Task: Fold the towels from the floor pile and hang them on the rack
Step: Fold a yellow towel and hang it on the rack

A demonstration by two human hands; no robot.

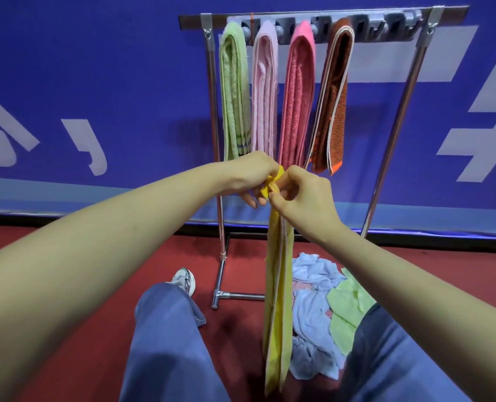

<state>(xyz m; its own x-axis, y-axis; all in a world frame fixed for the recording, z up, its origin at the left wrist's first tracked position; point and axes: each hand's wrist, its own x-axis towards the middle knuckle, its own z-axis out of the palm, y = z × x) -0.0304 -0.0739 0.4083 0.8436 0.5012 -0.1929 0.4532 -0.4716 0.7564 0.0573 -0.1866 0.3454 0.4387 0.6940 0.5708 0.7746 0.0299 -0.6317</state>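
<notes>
Pinching the folded yellow towel [278, 285] at its top, I have both left hand [249, 175] and right hand [304, 195] grasping it, near the rack [189, 22], above the floor pile [313, 314].

White lettering on banner [96, 68], illegible

Polished bare-metal tube on the rack [211, 91], shiny. Up top the clip strip [365, 29] is grey plastic, dull. Looped terry, fuzzy & matt, on the green towel [235, 91] and coral towel [297, 97]. Flatter, smoother nap on the pale pink towel [265, 91]. Coarse nubbly pile w/ smooth pale edging on the brown towel [332, 111]. Thin smooth cloth, no loops: the yellow towel [278, 314]. Red matt floor [458, 253]. Smooth blue banner [96, 68], slight sheen. Soft crumpled pale blue cloth [310, 314]; fine-napped lime cloth [345, 303]. Matt woven trousers [168, 343].
</notes>
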